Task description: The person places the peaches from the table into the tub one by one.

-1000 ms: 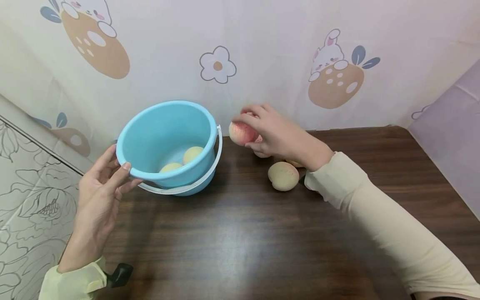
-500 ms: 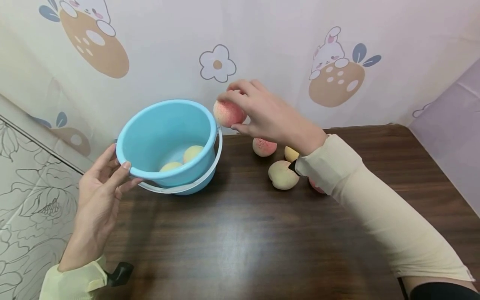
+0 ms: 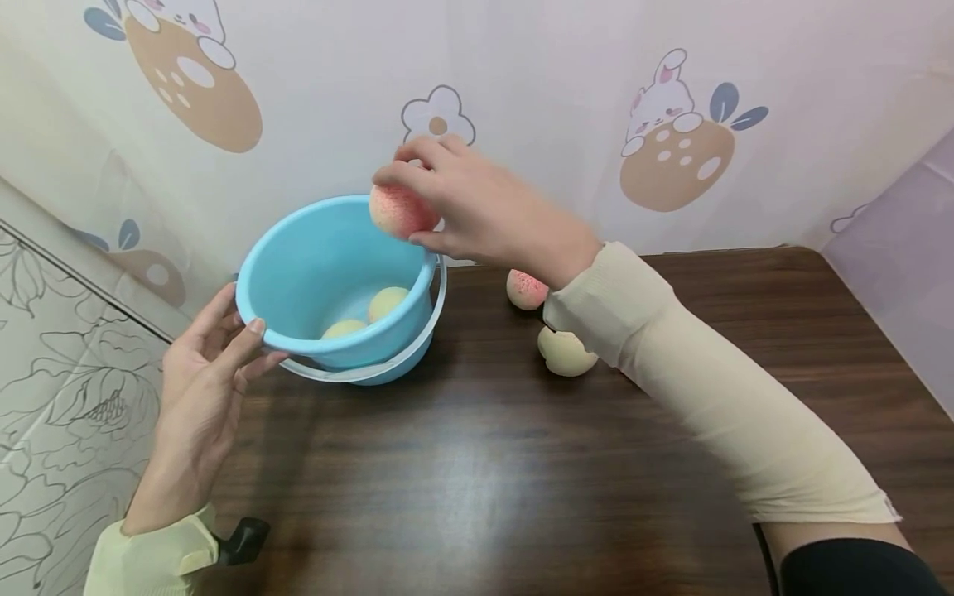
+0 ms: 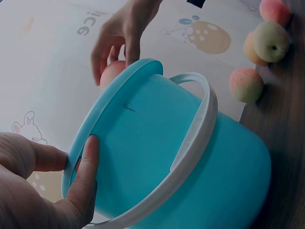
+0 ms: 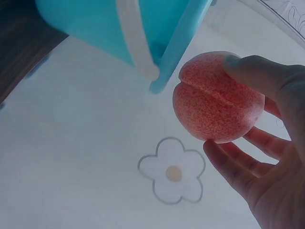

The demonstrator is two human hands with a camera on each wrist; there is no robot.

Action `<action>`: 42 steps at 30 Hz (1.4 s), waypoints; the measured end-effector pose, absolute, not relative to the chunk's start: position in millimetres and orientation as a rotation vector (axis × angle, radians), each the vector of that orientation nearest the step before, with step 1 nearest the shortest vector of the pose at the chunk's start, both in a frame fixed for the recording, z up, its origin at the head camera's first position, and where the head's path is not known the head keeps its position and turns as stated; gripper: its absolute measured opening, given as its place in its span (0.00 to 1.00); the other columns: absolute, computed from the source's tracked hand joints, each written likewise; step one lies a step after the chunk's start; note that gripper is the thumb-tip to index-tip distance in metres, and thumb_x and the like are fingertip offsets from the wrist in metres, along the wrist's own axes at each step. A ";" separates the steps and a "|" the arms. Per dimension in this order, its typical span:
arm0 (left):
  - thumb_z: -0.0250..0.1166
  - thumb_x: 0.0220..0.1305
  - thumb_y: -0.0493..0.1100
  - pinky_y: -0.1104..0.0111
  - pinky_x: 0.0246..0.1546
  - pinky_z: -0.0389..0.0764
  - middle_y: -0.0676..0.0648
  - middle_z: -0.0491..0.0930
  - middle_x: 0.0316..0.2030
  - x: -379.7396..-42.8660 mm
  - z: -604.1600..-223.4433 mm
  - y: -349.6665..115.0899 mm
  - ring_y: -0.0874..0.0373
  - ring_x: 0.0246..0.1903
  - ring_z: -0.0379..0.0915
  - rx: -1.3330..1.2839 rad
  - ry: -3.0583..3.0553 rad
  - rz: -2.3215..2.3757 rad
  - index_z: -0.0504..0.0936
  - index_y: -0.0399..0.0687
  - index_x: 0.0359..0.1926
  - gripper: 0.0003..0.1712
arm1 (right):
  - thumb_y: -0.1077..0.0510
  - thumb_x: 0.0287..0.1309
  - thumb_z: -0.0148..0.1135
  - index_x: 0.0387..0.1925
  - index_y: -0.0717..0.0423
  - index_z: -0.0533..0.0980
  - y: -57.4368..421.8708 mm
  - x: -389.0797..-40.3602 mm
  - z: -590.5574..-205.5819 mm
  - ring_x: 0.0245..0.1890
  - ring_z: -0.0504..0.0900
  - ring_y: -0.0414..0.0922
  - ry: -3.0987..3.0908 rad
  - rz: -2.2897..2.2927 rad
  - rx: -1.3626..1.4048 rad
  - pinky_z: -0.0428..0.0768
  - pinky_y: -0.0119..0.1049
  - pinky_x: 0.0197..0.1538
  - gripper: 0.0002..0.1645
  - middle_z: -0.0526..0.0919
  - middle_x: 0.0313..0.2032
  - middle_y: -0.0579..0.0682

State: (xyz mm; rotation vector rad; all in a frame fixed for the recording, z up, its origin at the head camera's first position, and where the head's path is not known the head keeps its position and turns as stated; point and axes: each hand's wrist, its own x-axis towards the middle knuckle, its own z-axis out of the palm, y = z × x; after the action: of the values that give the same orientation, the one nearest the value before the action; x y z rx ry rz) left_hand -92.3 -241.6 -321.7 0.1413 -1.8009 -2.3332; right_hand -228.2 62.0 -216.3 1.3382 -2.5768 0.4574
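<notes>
My right hand (image 3: 458, 194) grips a pink peach (image 3: 401, 212) over the right side of the blue bucket's rim. In the right wrist view, thumb and fingers wrap round this peach (image 5: 217, 98), its crease facing the camera. The left hand (image 3: 204, 389) pinches the near-left rim of the blue bucket (image 3: 335, 252), which leans a little toward me. Thumb and fingers clasp the rim in the left wrist view, with the white handle (image 4: 190, 138) hanging down across the bucket's side. Inside the bucket lie two pale yellow peaches (image 3: 387, 303), partly hidden by the near wall.
On the dark wooden table (image 3: 462, 463), right of the bucket, lie a pink peach (image 3: 525, 290) and a pale peach (image 3: 566, 353). The left wrist view shows several peaches there, one pale (image 4: 270, 42). A printed curtain (image 3: 522, 99) hangs behind the table.
My right hand has lifted the pink peach off the table side and carried it left and up, to over the bucket's rim. The left hand keeps its hold on the bucket.
</notes>
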 end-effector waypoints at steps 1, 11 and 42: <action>0.65 0.69 0.27 0.66 0.43 0.94 0.43 0.76 0.55 -92.3 -321.8 -241.5 0.60 0.41 0.88 0.141 -1.801 -2.333 0.62 0.40 0.79 0.41 | 0.53 0.64 0.73 0.68 0.47 0.74 59.0 -228.7 -216.2 0.64 0.70 0.53 -2.573 0.459 1.347 0.81 0.45 0.72 0.33 0.74 0.64 0.51; 0.67 0.69 0.29 0.67 0.43 0.94 0.43 0.75 0.56 -92.1 -321.7 -240.2 0.61 0.42 0.88 0.153 -1.817 -2.311 0.61 0.41 0.79 0.42 | 0.52 0.64 0.71 0.70 0.44 0.73 29.4 -238.7 -222.0 0.65 0.69 0.50 -2.637 0.454 1.389 0.85 0.41 0.63 0.33 0.74 0.67 0.49; 0.68 0.69 0.31 0.67 0.44 0.93 0.43 0.74 0.57 -94.0 -321.8 -240.3 0.61 0.45 0.87 0.184 -1.840 -2.296 0.61 0.42 0.80 0.42 | 0.48 0.67 0.67 0.68 0.42 0.72 -27.5 -247.4 -257.1 0.61 0.75 0.51 -2.876 0.106 1.529 0.83 0.41 0.63 0.30 0.77 0.61 0.49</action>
State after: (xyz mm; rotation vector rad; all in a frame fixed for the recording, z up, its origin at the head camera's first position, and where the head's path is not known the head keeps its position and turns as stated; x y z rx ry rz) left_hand -94.0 -240.3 -321.8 0.1836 -1.8402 -2.2963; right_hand -247.4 -27.5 -257.1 1.5289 -2.8757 0.1062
